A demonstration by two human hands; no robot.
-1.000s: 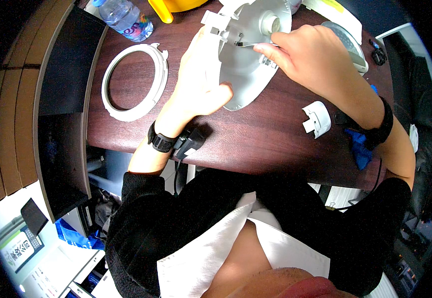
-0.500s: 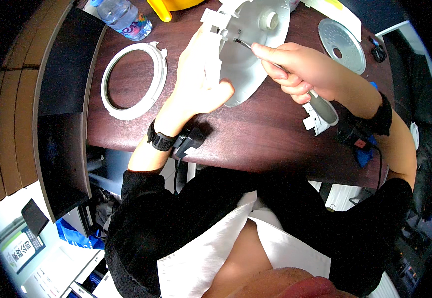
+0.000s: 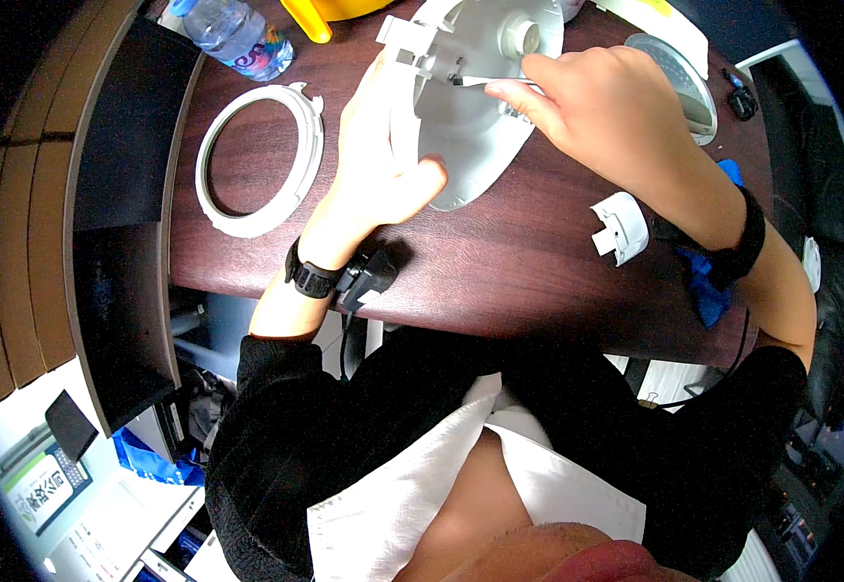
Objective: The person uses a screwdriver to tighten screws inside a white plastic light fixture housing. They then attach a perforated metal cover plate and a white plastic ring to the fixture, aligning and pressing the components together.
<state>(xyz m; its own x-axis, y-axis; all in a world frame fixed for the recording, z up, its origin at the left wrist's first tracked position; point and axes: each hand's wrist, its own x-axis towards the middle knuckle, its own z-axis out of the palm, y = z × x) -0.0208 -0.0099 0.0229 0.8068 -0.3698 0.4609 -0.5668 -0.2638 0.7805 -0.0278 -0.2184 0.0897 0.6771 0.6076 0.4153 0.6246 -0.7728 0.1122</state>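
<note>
Left hand (image 3: 379,160) holds a white housing (image 3: 485,136) by its left edge, and I see the thumb standing out near the lower rim while the fingers run up along the outer side. That housing is tilted up at the far middle of the desk (image 3: 461,262), its hollow face showing, with a round white socket (image 3: 521,39) inside near the top. From the other side I have the right hand (image 3: 608,97) closed on a thin tool (image 3: 488,81); only the metal shaft shows, pointing left toward a dark spot on the inner wall. I cannot tell whether its tip touches there. Beyond the left forearm I find a white ring (image 3: 311,145) lying flat, with a water bottle (image 3: 238,41) near its far side and a yellow object (image 3: 313,21) at the upper edge. A small white part (image 3: 623,229) lies on the desk below the right forearm. Farther right I make out a grey perforated disc (image 3: 688,87), partly hidden by the right hand, and a small black item (image 3: 740,101) beside it.
</note>
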